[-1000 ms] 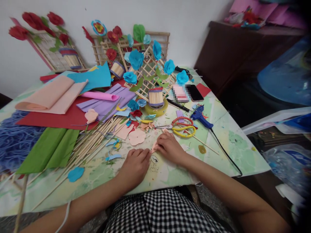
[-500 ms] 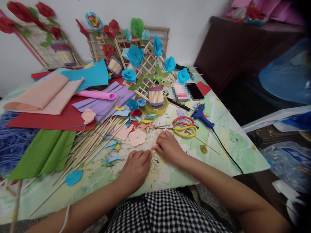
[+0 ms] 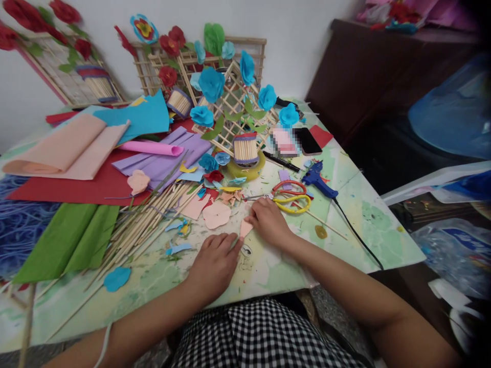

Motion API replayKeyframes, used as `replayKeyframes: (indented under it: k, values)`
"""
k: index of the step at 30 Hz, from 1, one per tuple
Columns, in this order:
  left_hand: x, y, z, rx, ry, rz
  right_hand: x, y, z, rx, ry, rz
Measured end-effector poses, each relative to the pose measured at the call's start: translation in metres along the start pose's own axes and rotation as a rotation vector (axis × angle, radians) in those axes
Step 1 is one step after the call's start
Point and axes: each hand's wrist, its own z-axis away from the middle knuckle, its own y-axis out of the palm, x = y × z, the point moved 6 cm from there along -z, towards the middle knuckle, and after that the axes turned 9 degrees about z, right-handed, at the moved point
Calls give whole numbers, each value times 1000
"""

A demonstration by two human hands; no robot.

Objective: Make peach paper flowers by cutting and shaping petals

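A small peach paper piece (image 3: pixel 245 228) lies between my two hands near the front of the table. My left hand (image 3: pixel 215 263) has its thumb and fingertips closed on the lower left end of the piece. The fingers of my right hand (image 3: pixel 270 223) are curled and pinch its upper right side, partly hiding it. Just beyond my left hand lies a peach paper flower shape (image 3: pixel 217 214), flat on the table. Scissors (image 3: pixel 292 204) with red and yellow handles rest above my right hand, their blades pointing left.
Bamboo sticks (image 3: pixel 153 225), a green crepe sheet (image 3: pixel 69 240) and a blue paper petal (image 3: pixel 117 279) lie left. A lattice with blue paper flowers (image 3: pixel 212 85) stands behind on a tape roll (image 3: pixel 249 171). A blue glue gun (image 3: pixel 319 180) trails its cord right.
My right hand has shifted slightly away from the left, and more of the peach paper piece shows between them. The view has moved a little.
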Motion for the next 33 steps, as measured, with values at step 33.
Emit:
replayKeyframes:
  k: [33]
  values:
    - [22,-13,-34,53,-267,322,14,-19,14,-39,-465,-119]
